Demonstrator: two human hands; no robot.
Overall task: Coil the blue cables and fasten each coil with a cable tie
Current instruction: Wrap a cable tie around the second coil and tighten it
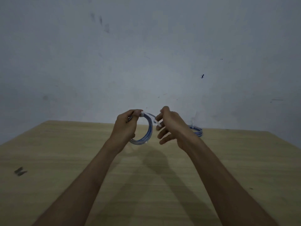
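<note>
Above a wooden worktop, a person holds a blue cable coil in the air while fastening it. The left hand is clamped on the ring at about its 11 o'clock, apparently to keep the turns bunched and stop them springing apart. The right hand pinches the white cable tie between thumb and forefinger, its other fingers loosely spread, seemingly to draw the strap tight. The coil stands on edge, clear of the worktop. Its visible oval runs from 7 o'clock to 1 o'clock, and the tie's tail points from the coil's top toward 4 o'clock. A second coil, apparently already tied, lies flat at 3 o'clock of the right hand.
</note>
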